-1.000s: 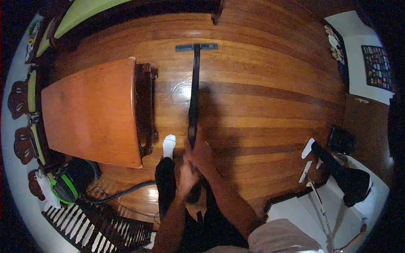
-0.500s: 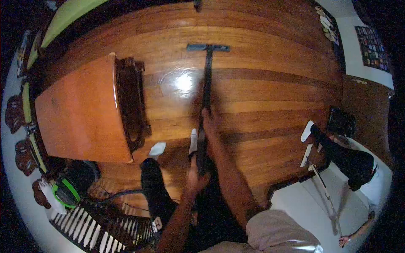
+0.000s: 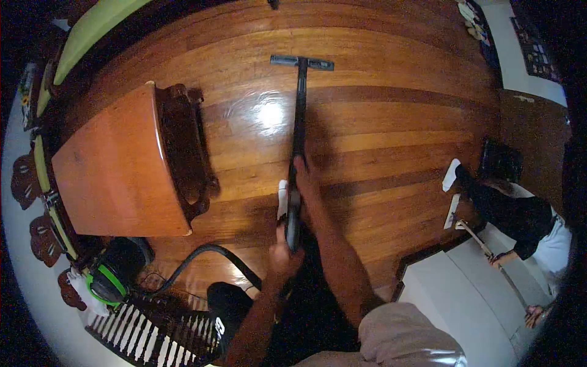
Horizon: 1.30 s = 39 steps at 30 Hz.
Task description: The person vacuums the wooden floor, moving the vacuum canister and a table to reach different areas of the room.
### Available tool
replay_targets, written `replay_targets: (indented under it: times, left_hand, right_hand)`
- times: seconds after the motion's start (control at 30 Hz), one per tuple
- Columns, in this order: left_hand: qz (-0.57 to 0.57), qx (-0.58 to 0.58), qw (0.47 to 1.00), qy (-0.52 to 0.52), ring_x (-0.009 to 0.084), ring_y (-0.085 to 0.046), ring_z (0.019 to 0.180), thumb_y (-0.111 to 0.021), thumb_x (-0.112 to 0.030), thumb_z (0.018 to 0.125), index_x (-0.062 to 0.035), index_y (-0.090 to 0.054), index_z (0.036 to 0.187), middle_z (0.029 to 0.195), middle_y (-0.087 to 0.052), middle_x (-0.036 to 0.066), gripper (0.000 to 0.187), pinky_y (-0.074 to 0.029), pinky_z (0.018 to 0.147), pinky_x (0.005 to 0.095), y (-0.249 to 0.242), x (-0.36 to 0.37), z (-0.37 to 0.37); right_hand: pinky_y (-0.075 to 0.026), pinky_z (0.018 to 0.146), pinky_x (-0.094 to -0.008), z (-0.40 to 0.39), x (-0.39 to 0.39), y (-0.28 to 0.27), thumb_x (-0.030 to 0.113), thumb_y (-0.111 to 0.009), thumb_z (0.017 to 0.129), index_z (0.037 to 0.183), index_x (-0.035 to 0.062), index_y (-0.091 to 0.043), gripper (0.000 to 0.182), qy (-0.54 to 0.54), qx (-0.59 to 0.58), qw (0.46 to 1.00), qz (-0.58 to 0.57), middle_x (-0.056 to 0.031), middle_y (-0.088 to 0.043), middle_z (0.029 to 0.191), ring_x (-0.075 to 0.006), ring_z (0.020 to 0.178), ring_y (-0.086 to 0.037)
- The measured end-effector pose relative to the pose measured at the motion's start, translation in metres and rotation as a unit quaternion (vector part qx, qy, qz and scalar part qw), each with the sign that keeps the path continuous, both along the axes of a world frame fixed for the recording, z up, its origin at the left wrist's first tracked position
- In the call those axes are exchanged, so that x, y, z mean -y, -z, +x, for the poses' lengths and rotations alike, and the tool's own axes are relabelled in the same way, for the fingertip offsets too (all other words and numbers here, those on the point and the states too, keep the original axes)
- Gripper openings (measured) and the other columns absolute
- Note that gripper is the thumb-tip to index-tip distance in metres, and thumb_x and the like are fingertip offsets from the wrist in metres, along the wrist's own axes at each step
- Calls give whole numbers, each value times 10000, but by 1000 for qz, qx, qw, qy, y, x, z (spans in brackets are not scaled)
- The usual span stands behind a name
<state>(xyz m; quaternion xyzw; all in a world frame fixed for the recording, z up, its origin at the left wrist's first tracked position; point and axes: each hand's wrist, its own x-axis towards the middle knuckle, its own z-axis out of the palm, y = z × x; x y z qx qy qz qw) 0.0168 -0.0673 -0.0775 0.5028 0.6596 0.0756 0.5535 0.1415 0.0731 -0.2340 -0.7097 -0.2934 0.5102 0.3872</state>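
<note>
Both grips close around 1 dark vacuum wand (image 3: 298,116): the right hand (image 3: 304,177) farther along the shaft, the left hand (image 3: 282,254) nearer the body. Fingers are too dim to separate. Each forearm stretches forward, the right straighter. The wand's floor head (image 3: 302,62) rests on the far wooden floor (image 3: 391,116). Its hose (image 3: 208,257) curves left toward the green vacuum (image 3: 113,275).

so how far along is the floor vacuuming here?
Hard to gauge: the wood floor looks equally glossy everywhere, with no visible line between cleaned and uncleaned. In hand: both hands grip the vacuum wand, right hand higher, left hand lower, floor head out in front. The hose runs back to the green vacuum. Left, likely: the strip beside the table.
</note>
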Motion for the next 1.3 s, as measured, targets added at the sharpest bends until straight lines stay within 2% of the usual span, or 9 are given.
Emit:
replay_targets:
  times: [0.1,0.27,0.57,0.67,0.93,1.07,1.17,1.27,1.3]
  left_hand:
    - [-50,9,999,-19,449,-619,965,-651,-167,766,-46,-204,1438,1105,-595,292,815,-518,778,484,-32,65,-16]
    - [-104,45,984,-136,424,-629,959,-661,-174,773,-42,-257,1412,1120,-599,262,767,-517,803,459,-56,104,-23]
    - [109,-5,979,-174,352,-650,732,-661,-129,748,-45,-344,1337,813,-633,187,674,-526,647,402,77,-58,-84]
    - [34,96,965,-243,356,-646,767,-660,-139,745,-8,-334,1349,863,-639,183,699,-525,668,417,75,-117,-104]
    - [143,6,962,-231,298,-628,953,-682,-297,823,-25,-475,1226,1038,-637,172,528,-495,841,404,147,-236,-126]
    - [80,61,968,-230,357,-600,1030,-666,-151,746,-1,-345,1347,1124,-589,225,697,-477,878,433,128,-152,-132]
    - [54,35,977,-204,375,-638,923,-675,-147,751,10,-326,1351,1117,-592,223,711,-510,804,429,89,-51,-147]
    - [125,72,966,-215,382,-646,851,-686,-160,758,28,-308,1354,1148,-577,230,730,-522,785,428,57,45,-164]
    - [-22,84,964,-253,381,-644,834,-693,-177,758,45,-284,1369,1145,-575,246,768,-524,769,428,35,69,-173]
  right_hand:
    - [-440,356,-299,-34,57,-114,341,-542,948,1386,144,-388,505,117,-222,951,-182,-39,-528,642,-144,397,-473]
    - [-467,380,-310,-73,127,-74,306,-550,948,1439,184,-322,554,7,-99,990,-96,-37,-517,674,-148,454,-515]
    - [-469,389,-341,-151,-101,11,203,-554,935,1225,109,-444,324,-142,-56,987,39,-73,-549,663,-181,447,-535]
    - [-481,398,-357,-165,-153,22,209,-569,918,1037,82,-481,195,-109,-200,973,-32,-89,-558,632,-210,436,-553]
    - [-484,431,-389,-200,-294,130,274,-599,885,851,24,-551,257,-182,-52,975,117,-103,-567,583,-248,486,-601]
    - [-510,618,-433,-212,-202,88,321,-580,887,1029,28,-564,326,-176,204,957,104,-183,-634,733,-309,692,-663]
    - [-506,739,-439,-220,-88,45,331,-546,921,1202,36,-498,410,-191,69,978,52,-162,-641,871,-309,746,-633]
    - [-526,610,-420,-232,18,63,300,-539,938,1301,71,-435,442,-164,271,902,293,-125,-616,829,-245,632,-597]
    - [-512,532,-399,-238,57,56,286,-537,942,1337,88,-400,462,-167,187,952,178,-111,-596,807,-222,604,-587]
